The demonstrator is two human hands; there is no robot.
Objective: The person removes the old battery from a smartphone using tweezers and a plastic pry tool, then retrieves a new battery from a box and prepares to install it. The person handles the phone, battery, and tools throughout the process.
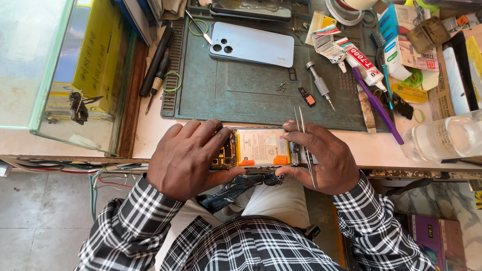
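An opened phone (261, 148) with its battery and circuit board showing lies at the near edge of the bench. My left hand (188, 158) grips its left end, fingers over the circuit board. My right hand (324, 158) holds its right end and also keeps a pair of metal tweezers (304, 143) between the fingers, tips pointing away from me. The phone's pale blue back cover (251, 46) lies apart on the grey-green work mat (236, 95).
On the mat lie a small screwdriver (320, 85), tiny screws (281, 87) and a small part (307, 98). A glue tube (362, 61), purple tool (376, 103), boxes and a clear bottle (447, 138) crowd the right. A glass case (60, 70) stands left.
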